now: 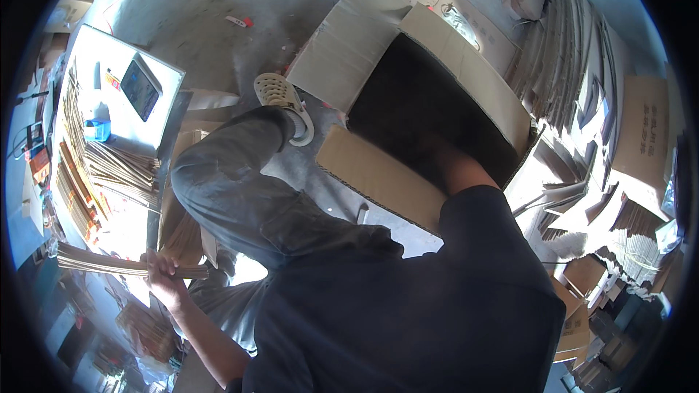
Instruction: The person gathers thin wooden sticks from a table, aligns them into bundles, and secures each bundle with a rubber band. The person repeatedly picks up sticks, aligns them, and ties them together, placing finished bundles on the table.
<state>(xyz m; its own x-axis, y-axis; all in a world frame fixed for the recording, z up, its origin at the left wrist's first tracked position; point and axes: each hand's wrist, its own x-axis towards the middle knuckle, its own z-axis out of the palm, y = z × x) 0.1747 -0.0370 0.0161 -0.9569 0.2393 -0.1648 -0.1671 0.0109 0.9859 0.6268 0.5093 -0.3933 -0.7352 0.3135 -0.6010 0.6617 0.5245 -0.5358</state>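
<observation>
My left hand (164,281) is closed around a thin stack of flat cardboard pieces (102,261), its fingers wrapped over the edge nearest my leg. On the right, my right arm reaches down into a large open cardboard box (378,169) with its flaps folded outward. Deep shadow fills the box, so my right hand (437,148) barely shows and its fingers are hidden. Whatever lies inside the box cannot be made out.
A white-topped table (171,76) at the left carries a tablet (141,87), a blue-and-white container (96,129) and more cardboard stacks (124,171). Many flattened cartons (561,65) stand beyond the box. My shoe (280,94) rests beside the box. Red scraps (247,22) litter the floor.
</observation>
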